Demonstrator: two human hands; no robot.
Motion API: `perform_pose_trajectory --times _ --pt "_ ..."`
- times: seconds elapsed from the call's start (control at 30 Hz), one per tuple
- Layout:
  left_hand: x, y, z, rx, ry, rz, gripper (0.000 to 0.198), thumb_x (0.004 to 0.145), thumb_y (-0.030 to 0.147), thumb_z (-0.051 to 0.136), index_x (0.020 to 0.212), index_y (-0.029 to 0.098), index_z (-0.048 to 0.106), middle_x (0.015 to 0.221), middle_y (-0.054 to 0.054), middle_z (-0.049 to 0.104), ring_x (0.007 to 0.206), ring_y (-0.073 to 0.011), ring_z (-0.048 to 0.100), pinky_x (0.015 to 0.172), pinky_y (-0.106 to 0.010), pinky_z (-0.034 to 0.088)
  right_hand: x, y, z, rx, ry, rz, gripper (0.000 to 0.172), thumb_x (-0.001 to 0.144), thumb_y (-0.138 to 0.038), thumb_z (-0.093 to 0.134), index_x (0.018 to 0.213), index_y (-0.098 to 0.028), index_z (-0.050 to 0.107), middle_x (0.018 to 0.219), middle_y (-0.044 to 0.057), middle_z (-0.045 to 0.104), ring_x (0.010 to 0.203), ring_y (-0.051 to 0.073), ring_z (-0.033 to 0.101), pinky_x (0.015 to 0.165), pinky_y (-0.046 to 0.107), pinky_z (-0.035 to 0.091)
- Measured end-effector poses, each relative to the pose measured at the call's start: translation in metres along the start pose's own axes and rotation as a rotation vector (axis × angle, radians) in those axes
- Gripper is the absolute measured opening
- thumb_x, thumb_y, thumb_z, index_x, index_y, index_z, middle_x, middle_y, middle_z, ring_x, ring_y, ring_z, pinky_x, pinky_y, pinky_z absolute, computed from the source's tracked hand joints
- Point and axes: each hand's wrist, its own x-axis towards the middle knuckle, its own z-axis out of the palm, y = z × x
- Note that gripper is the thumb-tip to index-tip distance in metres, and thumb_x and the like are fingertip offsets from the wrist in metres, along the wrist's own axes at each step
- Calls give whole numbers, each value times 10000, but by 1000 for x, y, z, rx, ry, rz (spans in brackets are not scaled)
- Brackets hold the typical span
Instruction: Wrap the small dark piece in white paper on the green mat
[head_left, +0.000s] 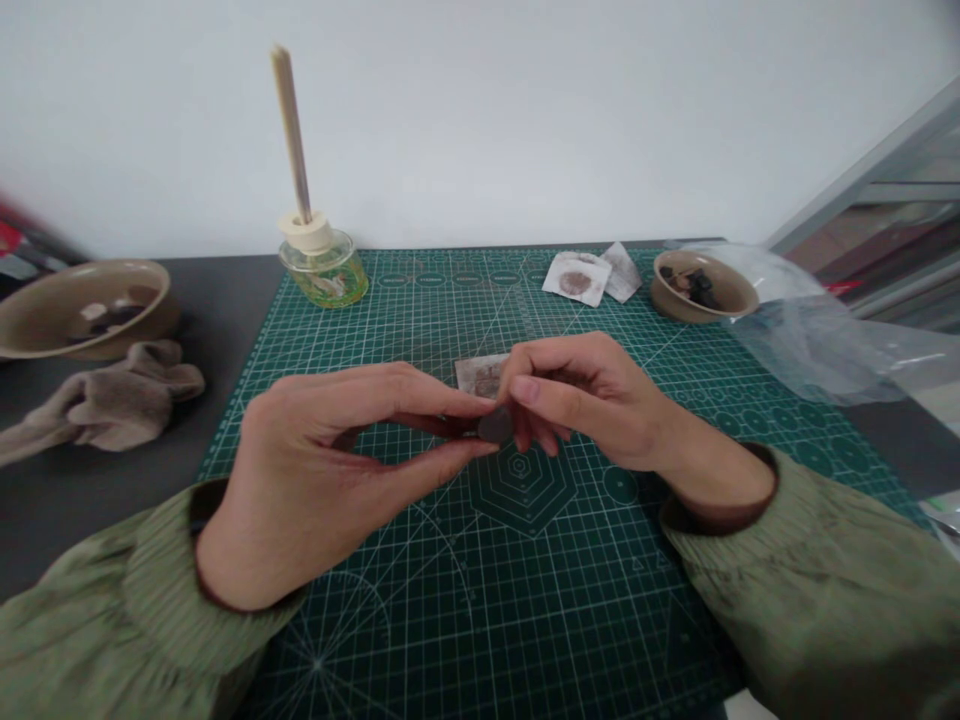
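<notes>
A small dark round disc [495, 428], like a coin, is pinched on edge between the thumb and fingers of my left hand [345, 460]. Close against it, my right hand [592, 400] has its thumb and index finger pressed together, its other fingers curled below. What the right fingertips hold, if anything, is hidden. Behind the hands, a small stained paper piece [477, 374] lies on the green cutting mat [420, 620], partly covered by my fingers.
A reed diffuser [324, 265] stands at the back left. Farther left are a brown bowl [37, 310] with dark pieces and a crumpled cloth [127, 400]. White paper packets [577, 278], another bowl [705, 300] and a clear plastic bag [817, 345] lie back right, before a wall.
</notes>
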Motion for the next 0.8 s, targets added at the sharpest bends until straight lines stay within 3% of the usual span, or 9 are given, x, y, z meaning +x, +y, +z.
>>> perform_pose_trajectory --times 0.13,0.27,0.47,0.67,0.8 --pt "1 1 1 -4 0 -4 222 960 270 974 1118 411 909 1024 63 928 814 -217 874 726 -374 740 0 0 0 -24 1 4 344 1007 -414 944 853 -167 760 729 -31 729 539 72 602 474 176 439" --pt "0 2 0 -3 0 -2 228 957 271 982 1137 390 909 1044 55 934 830 -216 884 742 -364 745 1 -1 1 -39 -1 28 447 1126 -536 777 871 -169 761 721 -15 739 519 80 597 471 194 444" --pt "0 1 1 -29 2 -65 194 951 245 976 1086 369 913 1014 58 930 818 -196 885 720 -290 757 2 -2 3 -9 11 -11 325 960 -360 1001 839 -164 771 703 -50 705 548 61 582 496 172 446" --pt "5 -1 3 -235 -55 -179 346 856 175 1038 1147 316 915 1024 10 944 801 -223 912 791 -289 802 3 -1 4 -10 74 -6 386 939 -441 1011 810 -175 762 671 -52 683 543 75 572 491 192 446" --pt "9 -1 3 -301 -82 -233 237 886 205 1020 1091 276 926 986 -20 946 819 -251 926 779 -291 804 3 -1 4 -18 70 -6 390 929 -438 1019 801 -174 761 665 -49 684 534 75 570 486 192 450"
